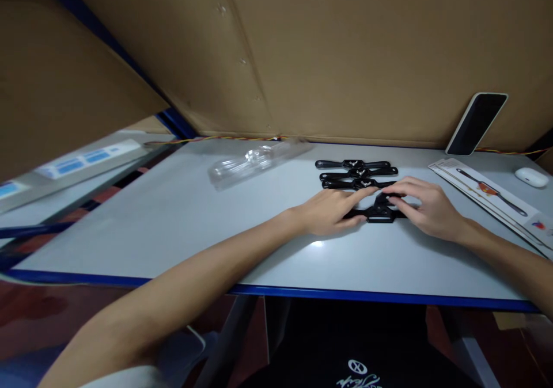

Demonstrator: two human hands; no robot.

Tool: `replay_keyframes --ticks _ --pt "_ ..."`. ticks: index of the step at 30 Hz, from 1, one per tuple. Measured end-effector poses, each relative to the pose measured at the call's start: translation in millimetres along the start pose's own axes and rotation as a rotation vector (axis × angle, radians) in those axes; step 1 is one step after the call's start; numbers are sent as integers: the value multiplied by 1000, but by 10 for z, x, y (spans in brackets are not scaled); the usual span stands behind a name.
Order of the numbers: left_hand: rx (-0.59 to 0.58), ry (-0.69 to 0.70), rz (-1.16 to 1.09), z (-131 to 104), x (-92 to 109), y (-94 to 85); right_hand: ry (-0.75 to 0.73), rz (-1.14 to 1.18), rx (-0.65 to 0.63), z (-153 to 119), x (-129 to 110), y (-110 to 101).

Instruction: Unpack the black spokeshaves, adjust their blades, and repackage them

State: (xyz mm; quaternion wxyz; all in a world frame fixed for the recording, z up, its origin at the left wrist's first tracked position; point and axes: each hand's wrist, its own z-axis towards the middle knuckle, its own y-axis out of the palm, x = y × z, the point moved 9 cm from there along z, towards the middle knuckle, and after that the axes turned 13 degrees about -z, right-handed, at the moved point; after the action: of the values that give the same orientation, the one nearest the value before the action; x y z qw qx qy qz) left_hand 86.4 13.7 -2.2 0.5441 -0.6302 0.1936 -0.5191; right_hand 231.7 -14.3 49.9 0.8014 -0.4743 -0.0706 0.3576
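A black spokeshave [380, 210] lies on the table in front of me. My left hand [330, 210] rests on the table with its thumb and fingers closed around the spokeshave's left handle. From the other side, my right hand [425, 206] pinches a small black flat part [387, 199] tilted above the middle of the tool; the fingers partly hide it. The right handle runs under my right hand. Just behind lie three more black spokeshaves [360, 172] side by side, each with silvery screws at its centre; my left fingers reach close to the nearest.
Clear plastic packaging [259, 160] lies at the back left. Printed cards [488, 189] showing a spokeshave are stacked on the right. A phone [477, 123] leans against the cardboard wall [345, 60], with a white earbud case [531, 177] nearby. The table's blue edge [319, 293] runs along the front.
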Motion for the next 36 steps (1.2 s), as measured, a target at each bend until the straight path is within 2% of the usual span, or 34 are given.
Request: replay_keyframes --ticks 3,7,11,16,19,22,25,28,31,34,36 --pt "-3 -22 -27 -4 -9 1 76 -112 91 41 143 -204" --pt "-5 -22 -2 -5 6 -7 145 -303 96 61 468 -330" --pt "-8 18 25 2 45 -11 141 -417 54 39 750 -267" --pt "-19 25 42 18 48 -3 146 -479 -4 -5 931 -155" --pt "-21 22 43 22 41 6 194 -526 -57 -38 1019 -124" --pt "-23 14 36 21 26 17 287 -598 -173 -76 1102 -72" --pt "-21 13 43 17 20 17 303 -702 -301 -85 1076 -9" --pt "-27 14 49 15 24 15 245 -773 -306 -41 952 -30" --pt "-35 8 49 17 25 17 124 -633 -278 2 758 -25" --pt "-35 2 46 21 22 23 -15 -426 -338 -10 521 80" --pt "-32 9 44 23 27 28 -35 -380 -382 -28 427 148"
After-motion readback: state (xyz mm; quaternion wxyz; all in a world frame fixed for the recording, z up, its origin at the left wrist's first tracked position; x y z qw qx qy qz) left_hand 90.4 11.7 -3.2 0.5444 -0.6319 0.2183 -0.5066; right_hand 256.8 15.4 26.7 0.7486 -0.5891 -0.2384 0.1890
